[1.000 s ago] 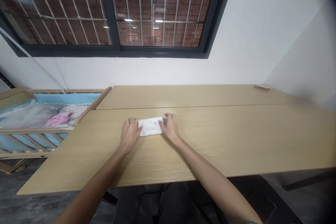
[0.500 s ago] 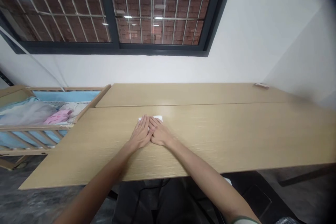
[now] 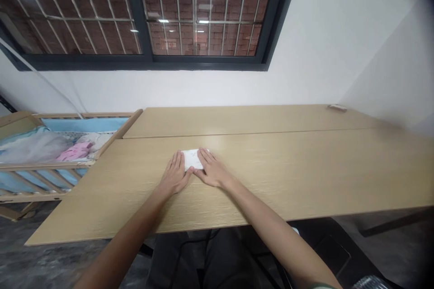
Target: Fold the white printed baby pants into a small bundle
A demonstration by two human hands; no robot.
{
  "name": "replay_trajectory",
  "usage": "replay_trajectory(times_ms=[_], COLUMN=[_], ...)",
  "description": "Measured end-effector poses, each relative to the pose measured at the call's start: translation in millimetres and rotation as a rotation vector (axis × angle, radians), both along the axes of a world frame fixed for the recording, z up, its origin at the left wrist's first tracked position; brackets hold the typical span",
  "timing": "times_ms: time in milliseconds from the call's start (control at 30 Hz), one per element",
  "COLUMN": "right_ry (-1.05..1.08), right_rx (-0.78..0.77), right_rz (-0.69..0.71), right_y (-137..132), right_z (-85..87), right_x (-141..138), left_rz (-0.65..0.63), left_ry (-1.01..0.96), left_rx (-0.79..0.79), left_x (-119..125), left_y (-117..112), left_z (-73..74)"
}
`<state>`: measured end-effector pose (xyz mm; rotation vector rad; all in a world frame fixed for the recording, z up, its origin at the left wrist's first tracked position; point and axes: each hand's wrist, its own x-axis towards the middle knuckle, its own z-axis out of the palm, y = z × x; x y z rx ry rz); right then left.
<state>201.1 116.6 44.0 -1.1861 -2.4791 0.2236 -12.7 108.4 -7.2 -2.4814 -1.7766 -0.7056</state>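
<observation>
A small white folded cloth (image 3: 191,158) with a faint print lies on the near wooden table (image 3: 305,176). My left hand (image 3: 175,174) lies flat on the table at the cloth's left edge, fingers stretched out and touching it. My right hand (image 3: 210,170) lies flat over the cloth's right part, fingers extended. The two hands meet at their thumbs just in front of the cloth. Neither hand grips anything.
A second table (image 3: 244,119) stands behind, against the white wall, with a small flat object (image 3: 337,108) at its far right. A wooden crib (image 3: 50,153) with blue lining and pink and grey cloths stands left. A barred window is above.
My hands went from the cloth's two ends to lying together on top of it, then spread slightly apart, so the middle of the cloth shows again. The cloth looks narrower than before.
</observation>
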Motion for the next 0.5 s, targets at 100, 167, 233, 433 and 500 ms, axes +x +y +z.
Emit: replay_trajectory(times_ms=[100, 167, 233, 433, 500], right_ry=[0.007, 0.002, 0.003, 0.03, 0.062], right_rx=[-0.023, -0.04, -0.053, -0.046, 0.016], right_rz=[-0.011, -0.021, -0.027, -0.052, -0.035], right_y=[1, 2, 2, 0, -1], right_z=[0.0, -0.3, -0.5, 4.9, 8.8], right_x=[6, 10, 12, 15, 17], left_rz=[0.0, 0.006, 0.014, -0.069, -0.123], left_ry=[-0.015, -0.024, -0.032, -0.066, -0.088], left_rx=[0.008, 0.006, 0.001, 0.042, 0.055], left_x=[-1, -2, -3, -7, -8], left_y=[-1, -2, -4, -8, -9], left_z=[-1.0, -1.8, -1.5, 19.1, 31.0])
